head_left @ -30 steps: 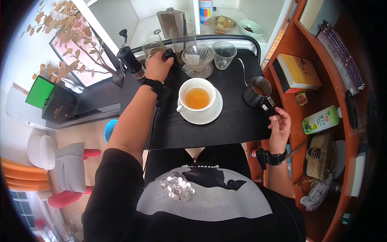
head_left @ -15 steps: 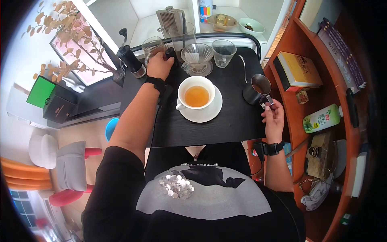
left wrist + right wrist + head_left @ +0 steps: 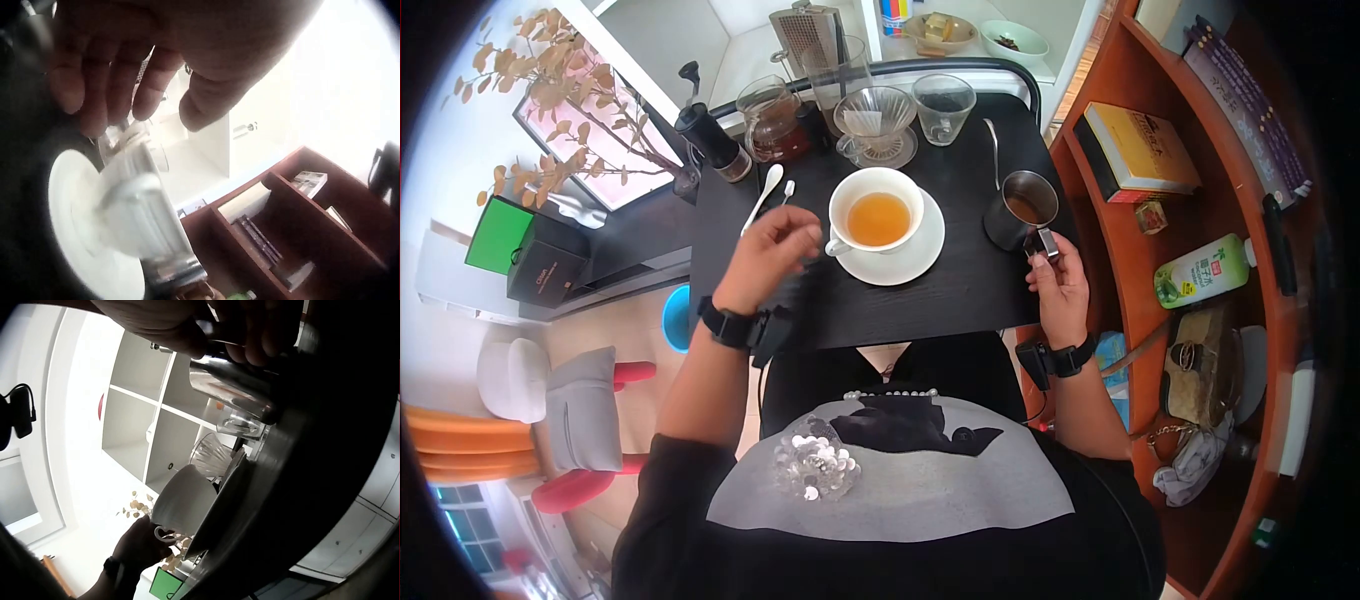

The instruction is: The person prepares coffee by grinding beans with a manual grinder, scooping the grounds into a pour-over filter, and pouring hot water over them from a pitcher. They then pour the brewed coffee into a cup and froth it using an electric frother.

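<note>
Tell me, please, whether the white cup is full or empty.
Partly full: in the head view, amber liquid lies inside the white cup, with bare white wall showing between its surface and the rim.

In the head view, the characters 椰子水 can be made out on the green-and-white bottle (image 3: pixel 1203 272) at the right. Lettering on the black box (image 3: pixel 543 268) at the left, the yellow book (image 3: pixel 1148 148) and purple books (image 3: pixel 1245 118) at the upper right cannot be read.
</note>
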`<state>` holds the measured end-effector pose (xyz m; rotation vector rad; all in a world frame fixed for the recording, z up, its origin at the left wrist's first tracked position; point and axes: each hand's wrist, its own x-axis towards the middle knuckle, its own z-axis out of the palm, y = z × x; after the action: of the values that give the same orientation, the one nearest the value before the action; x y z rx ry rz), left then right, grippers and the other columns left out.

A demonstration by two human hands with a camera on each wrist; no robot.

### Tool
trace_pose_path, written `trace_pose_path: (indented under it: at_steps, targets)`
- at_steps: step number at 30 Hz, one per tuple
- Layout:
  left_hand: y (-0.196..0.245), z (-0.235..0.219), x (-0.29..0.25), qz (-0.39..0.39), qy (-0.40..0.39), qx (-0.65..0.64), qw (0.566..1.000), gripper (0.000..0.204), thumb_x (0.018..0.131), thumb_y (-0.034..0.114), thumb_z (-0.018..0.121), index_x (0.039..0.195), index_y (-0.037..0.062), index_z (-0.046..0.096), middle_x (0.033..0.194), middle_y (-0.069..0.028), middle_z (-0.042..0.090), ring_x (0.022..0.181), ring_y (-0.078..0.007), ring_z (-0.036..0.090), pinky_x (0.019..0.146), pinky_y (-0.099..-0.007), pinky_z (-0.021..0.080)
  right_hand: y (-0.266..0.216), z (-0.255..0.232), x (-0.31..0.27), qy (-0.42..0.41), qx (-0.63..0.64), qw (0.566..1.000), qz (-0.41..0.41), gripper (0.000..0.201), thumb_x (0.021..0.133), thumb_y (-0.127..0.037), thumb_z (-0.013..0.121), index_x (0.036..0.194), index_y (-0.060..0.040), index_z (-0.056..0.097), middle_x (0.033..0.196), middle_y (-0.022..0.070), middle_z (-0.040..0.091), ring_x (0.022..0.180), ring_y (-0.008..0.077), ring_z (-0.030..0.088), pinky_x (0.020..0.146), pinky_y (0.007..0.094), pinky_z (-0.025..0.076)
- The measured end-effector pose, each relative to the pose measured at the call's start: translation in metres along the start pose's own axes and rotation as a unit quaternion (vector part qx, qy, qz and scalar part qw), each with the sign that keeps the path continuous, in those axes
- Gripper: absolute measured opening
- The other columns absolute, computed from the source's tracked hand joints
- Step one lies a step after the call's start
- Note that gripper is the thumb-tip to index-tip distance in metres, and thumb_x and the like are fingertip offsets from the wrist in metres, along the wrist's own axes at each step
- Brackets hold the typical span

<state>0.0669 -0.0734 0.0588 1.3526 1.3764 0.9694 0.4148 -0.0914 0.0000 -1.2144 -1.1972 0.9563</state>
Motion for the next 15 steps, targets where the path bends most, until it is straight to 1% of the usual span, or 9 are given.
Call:
trace_pose_path:
  at_steps: [2,3,6,8,9,10,12,13,15]
  targets:
    - [-0.002,0.013,-0.012,-0.007,-0.062,-0.012,0.998,0.015,0.085,0.014,0.058,0.096,0.0049,0.057,0.086,-0.0012,0.059,0.072,-0.0066,0.057,0.058,-0.0187,0.043,0.000,0.005,-0.003,-0.009,0.000,1.000,0.000,0.034,0.085,-0.009,0.056,0.118,-0.0038,0.048,0.084,0.0005,0.054,0.070,0.0064,0.051,0.060,0.0189,0.042]
    - [-0.005,0.018,-0.014,-0.015,-0.066,-0.014,0.998,0.015,0.086,0.014,0.058,0.097,0.0045,0.056,0.084,-0.0014,0.059,0.074,-0.0068,0.057,0.059,-0.0187,0.043,-0.001,0.008,-0.005,-0.015,0.004,1.000,0.003,0.035,0.085,-0.009,0.057,0.119,-0.0039,0.048,0.083,0.0001,0.054,0.070,0.0063,0.051,0.060,0.0188,0.042]
    - [-0.022,0.027,-0.010,-0.002,-0.036,-0.013,0.999,0.013,0.086,0.015,0.057,0.095,0.0042,0.056,0.081,-0.0022,0.060,0.074,-0.0078,0.057,0.060,-0.0198,0.044,0.002,0.010,-0.008,-0.026,0.011,1.000,0.001,0.036,0.085,-0.009,0.056,0.120,-0.0044,0.047,0.088,0.0005,0.054,0.073,0.0059,0.051,0.061,0.0185,0.042]
    - [-0.024,0.031,-0.009,0.009,-0.030,-0.031,0.999,0.013,0.087,0.015,0.056,0.094,0.0038,0.056,0.080,-0.0027,0.060,0.074,-0.0087,0.057,0.061,-0.0207,0.045,0.005,0.007,-0.008,-0.026,0.019,0.998,-0.060,0.037,0.088,-0.010,0.052,0.123,-0.0044,0.044,0.096,0.0037,0.056,0.077,0.0075,0.053,0.061,0.0184,0.043]
    - [-0.025,0.033,-0.009,0.020,-0.020,-0.051,0.998,0.012,0.088,0.015,0.054,0.093,0.0034,0.055,0.079,-0.0033,0.060,0.074,-0.0095,0.057,0.063,-0.0217,0.046,0.003,0.003,-0.009,-0.021,0.017,0.998,-0.059,0.037,0.088,-0.010,0.052,0.123,-0.0044,0.044,0.096,0.0037,0.056,0.077,0.0075,0.053,0.061,0.0184,0.043]
    - [-0.027,0.034,-0.009,0.021,-0.024,-0.051,0.998,0.012,0.088,0.015,0.054,0.093,0.0034,0.055,0.079,-0.0033,0.060,0.074,-0.0095,0.057,0.063,-0.0217,0.046,0.002,-0.002,-0.009,-0.013,0.004,0.999,-0.048,0.036,0.089,-0.011,0.051,0.123,-0.0040,0.044,0.098,0.0050,0.056,0.078,0.0082,0.054,0.061,0.0188,0.043]
    - [-0.029,0.036,-0.008,0.023,-0.021,-0.149,0.988,0.012,0.089,0.014,0.052,0.093,0.0030,0.055,0.082,-0.0045,0.061,0.074,-0.0112,0.058,0.068,-0.0240,0.047,0.001,-0.010,-0.006,-0.002,-0.008,0.999,-0.038,0.035,0.090,-0.013,0.049,0.123,-0.0037,0.044,0.100,0.0063,0.056,0.078,0.0089,0.054,0.061,0.0193,0.044]
    - [-0.030,0.036,-0.007,0.034,-0.019,-0.152,0.988,0.013,0.090,0.015,0.051,0.092,0.0027,0.055,0.084,-0.0053,0.061,0.075,-0.0122,0.058,0.071,-0.0256,0.047,0.001,-0.014,-0.004,0.012,0.032,0.999,-0.016,0.033,0.090,-0.014,0.049,0.121,-0.0030,0.045,0.100,0.0064,0.056,0.077,0.0087,0.053,0.062,0.0198,0.044]
    - [-0.031,0.035,-0.004,0.047,-0.028,-0.162,0.985,0.013,0.090,0.015,0.051,0.092,0.0028,0.055,0.085,-0.0054,0.061,0.075,-0.0126,0.058,0.071,-0.0262,0.047,0.003,-0.018,0.000,0.033,0.097,0.995,0.015,0.030,0.091,-0.018,0.048,0.117,-0.0026,0.047,0.098,0.0078,0.057,0.074,0.0094,0.053,0.061,0.0212,0.044]
